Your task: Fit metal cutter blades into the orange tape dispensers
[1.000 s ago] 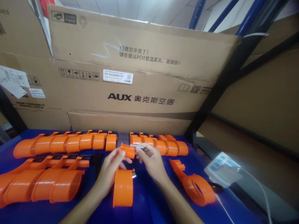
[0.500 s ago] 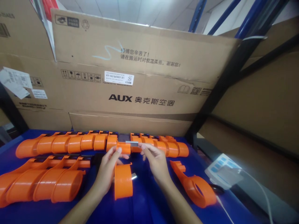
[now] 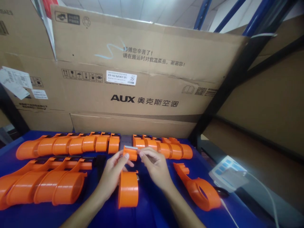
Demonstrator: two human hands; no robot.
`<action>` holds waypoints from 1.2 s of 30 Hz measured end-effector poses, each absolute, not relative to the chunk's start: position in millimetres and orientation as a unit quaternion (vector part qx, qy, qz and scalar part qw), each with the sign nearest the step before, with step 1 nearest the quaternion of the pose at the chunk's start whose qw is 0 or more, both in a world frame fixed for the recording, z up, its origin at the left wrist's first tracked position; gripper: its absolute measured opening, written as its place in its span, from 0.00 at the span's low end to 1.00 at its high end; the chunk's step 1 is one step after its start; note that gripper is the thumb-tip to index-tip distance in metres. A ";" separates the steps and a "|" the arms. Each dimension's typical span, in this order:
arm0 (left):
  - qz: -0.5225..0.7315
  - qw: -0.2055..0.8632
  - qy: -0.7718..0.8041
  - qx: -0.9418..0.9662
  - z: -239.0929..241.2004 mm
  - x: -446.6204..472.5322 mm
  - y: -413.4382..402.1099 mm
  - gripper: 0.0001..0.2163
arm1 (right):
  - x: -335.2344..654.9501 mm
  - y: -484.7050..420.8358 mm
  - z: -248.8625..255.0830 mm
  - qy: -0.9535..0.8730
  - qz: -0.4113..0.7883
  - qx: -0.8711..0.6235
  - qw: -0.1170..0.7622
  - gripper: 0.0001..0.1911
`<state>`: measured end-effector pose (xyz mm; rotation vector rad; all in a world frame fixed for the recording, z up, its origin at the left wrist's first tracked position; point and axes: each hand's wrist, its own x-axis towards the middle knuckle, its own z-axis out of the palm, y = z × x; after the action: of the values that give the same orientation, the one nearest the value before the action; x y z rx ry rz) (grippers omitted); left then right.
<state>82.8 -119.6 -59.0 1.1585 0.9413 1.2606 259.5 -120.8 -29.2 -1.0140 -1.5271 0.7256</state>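
My left hand [image 3: 111,169] is closed around the upper end of an orange plastic part [image 3: 128,190], whose wide ring hangs below the fingers. A thin grey strip [image 3: 130,147] lies along the top edge of the part's upper end. At the strip's right end, the thumb and forefinger of my right hand [image 3: 155,164] are pinched together on it. Behind the hands, similar orange parts [image 3: 89,144] stand in a row with black pieces at their tops. Part of the ring's back is hidden from view.
More orange parts [image 3: 68,186] lie at the left front, and a single one [image 3: 201,193] rests at the right. A white device with blue panels [image 3: 228,172] and a cable sits at the right edge. Large cardboard boxes [image 3: 142,126] wall off the back of the blue surface [image 3: 163,209].
The strip has moved left, from sticking out past the orange part to lying along its top edge. The part has shifted slightly right and down; my right hand has moved slightly left.
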 end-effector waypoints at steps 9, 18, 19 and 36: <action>0.558 0.609 0.409 0.387 -49.8 81.8 -123.0 0.21 | 280.2 -116.9 -19.9 -0.752 0.169 -0.521 0.367 0.11; 0.558 0.615 0.419 0.367 -41.9 78.6 -122.9 0.22 | 299.9 -125.0 -17.2 -0.819 0.129 -0.541 0.139 0.04; 0.558 0.616 0.419 0.366 -41.6 78.8 -122.8 0.22 | 302.2 -125.4 -17.3 -0.815 0.124 -0.551 0.130 0.05; 0.556 0.603 0.420 0.388 -40.1 80.9 -126.0 0.20 | 307.5 -124.0 -23.4 -0.804 0.117 -0.578 0.082 0.12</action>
<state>80.9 -126.0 -40.1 0.8980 0.9729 1.2879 307.5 -124.0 -23.4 -1.7258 -2.4019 0.3485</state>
